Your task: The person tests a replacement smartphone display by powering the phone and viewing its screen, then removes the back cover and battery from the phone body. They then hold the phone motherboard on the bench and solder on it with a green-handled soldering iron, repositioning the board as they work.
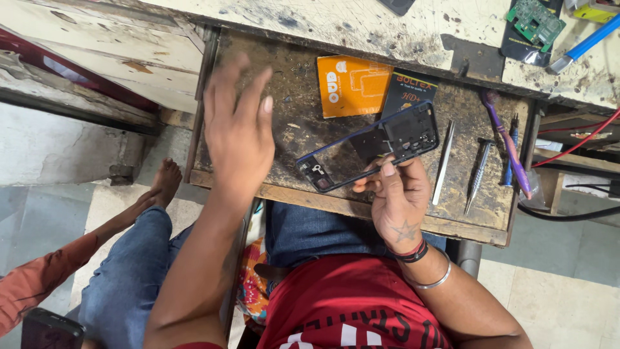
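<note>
A single head-mounted view looks steeply down from above the seated person, close over the lap and the pulled-out wooden drawer (284,148) that fills the frame centre. The worktop (413,29) edge runs along the top of the frame, and the floor (568,284) shows at both lower sides. No second view exists, so nothing is shared.

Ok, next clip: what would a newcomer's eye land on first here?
Probably the dark phone frame pinched in the right hand over the worn pull-out wooden tray. Next, the left hand, raised open and blurred, holding nothing. Then the orange packet at the tray's back.
</note>
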{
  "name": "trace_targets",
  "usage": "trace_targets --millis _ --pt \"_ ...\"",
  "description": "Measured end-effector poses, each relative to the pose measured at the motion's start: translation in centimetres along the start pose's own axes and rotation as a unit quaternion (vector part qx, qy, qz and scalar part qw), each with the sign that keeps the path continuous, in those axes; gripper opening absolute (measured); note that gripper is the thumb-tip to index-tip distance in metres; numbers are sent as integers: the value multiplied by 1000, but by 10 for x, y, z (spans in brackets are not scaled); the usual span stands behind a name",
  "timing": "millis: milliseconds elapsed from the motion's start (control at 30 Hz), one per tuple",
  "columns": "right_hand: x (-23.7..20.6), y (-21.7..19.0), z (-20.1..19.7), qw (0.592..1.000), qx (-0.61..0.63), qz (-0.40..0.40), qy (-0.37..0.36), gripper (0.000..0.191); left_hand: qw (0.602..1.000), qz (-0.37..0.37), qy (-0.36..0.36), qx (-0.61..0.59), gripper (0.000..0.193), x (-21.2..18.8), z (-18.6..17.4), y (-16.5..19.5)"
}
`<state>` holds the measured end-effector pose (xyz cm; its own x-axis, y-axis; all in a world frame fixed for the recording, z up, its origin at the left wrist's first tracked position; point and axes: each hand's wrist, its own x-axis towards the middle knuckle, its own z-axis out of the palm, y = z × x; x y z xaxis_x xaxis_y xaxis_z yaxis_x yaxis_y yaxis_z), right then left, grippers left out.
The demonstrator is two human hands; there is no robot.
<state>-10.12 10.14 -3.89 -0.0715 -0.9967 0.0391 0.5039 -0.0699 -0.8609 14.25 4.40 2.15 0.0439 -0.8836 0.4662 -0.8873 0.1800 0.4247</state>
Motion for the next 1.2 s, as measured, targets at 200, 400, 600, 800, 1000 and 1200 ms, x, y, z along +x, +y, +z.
trace_targets --millis 200,400,600,800,1000,1200 --pt "2 4 -2 999 -30 27 -10 12 956 -17 -168 -240 37 -33 -28 27" --pt "2 1 1 997 -69 25 -35 19 895 -209 -138 -368 29 -35 -23 25" --pt "5 -3 2 996 -64 35 -55 26 864 -214 -14 -455 27 26 -24 -8" --pt "1 -15 -1 996 -59 40 -52 23 930 -201 33 -307 21 87 -18 -19" --pt "-6 -56 -13 930 -366 -31 0 14 990 -58 119 -47 15 115 -11 -43" --pt "4 -97 -19 831 -540 -134 13 15 979 52 187 60 23 104 -12 -30"
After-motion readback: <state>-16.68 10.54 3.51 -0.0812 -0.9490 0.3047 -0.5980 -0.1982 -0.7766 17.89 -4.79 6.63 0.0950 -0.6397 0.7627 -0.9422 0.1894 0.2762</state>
